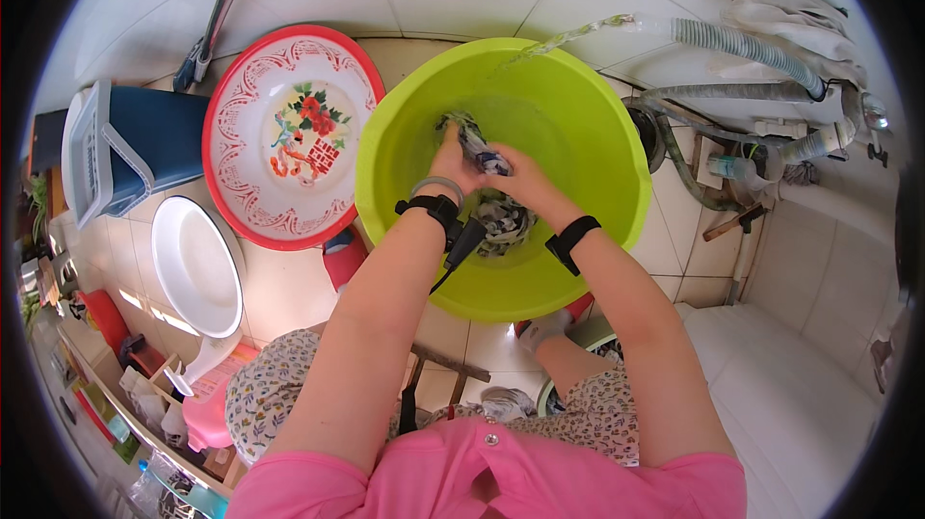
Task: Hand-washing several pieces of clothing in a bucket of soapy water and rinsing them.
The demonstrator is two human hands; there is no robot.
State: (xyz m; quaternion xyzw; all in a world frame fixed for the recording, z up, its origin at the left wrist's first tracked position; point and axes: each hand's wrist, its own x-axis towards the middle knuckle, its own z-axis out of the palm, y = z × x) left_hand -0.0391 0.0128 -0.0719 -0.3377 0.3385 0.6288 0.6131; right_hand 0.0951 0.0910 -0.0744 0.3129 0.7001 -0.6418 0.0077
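A large lime-green plastic basin [607, 157] stands in front of me. Over it, my left hand [457, 161] and my right hand [522, 176] grip a twisted, patterned wet cloth [473, 139] between them. Below my hands, more bunched dark-and-white cloth [502, 226] lies inside the basin; whether it is the same piece cannot be told. A stream of water [567, 36] arcs from a ribbed grey hose [748, 49] at the upper right into the basin.
On the left are a red-rimmed enamel basin [242, 136] with a floral print, a white basin [195, 266], a blue bin [159, 136] and a pink bottle [209, 414]. Pipes [730, 91] and a brush [733, 222] lie right. A container with fabric [545, 396] stands near my leg.
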